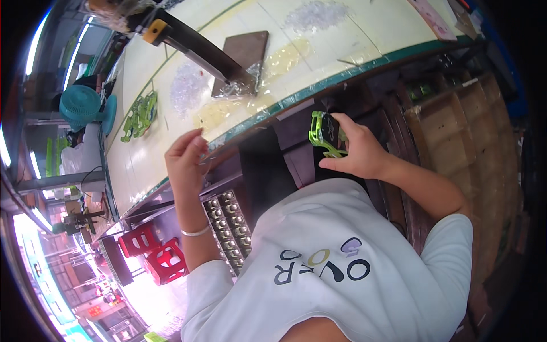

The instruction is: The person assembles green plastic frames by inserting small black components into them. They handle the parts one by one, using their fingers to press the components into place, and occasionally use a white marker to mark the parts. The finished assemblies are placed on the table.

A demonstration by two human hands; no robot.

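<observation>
Our right hand (359,149) grips a lime-green, open-framed part with a dark face (325,132), just off the tabletop's (393,25) taped edge. Our left hand (190,153) has curled fingers; can't tell if they're closed on anything. Beyond: yellowish translucent bits (219,114), clear glassy pile (188,88), flat brown slab (246,47), angular green pieces (141,117).

held frame (329,132): green, black | fan (80,106): teal | stools (138,241): red | block (246,48): seemingly brown

Probably a workshop: green parts (140,117) lie near the left edge of the worktable (399,31), yellowish pieces (213,115) by its front edge.
</observation>
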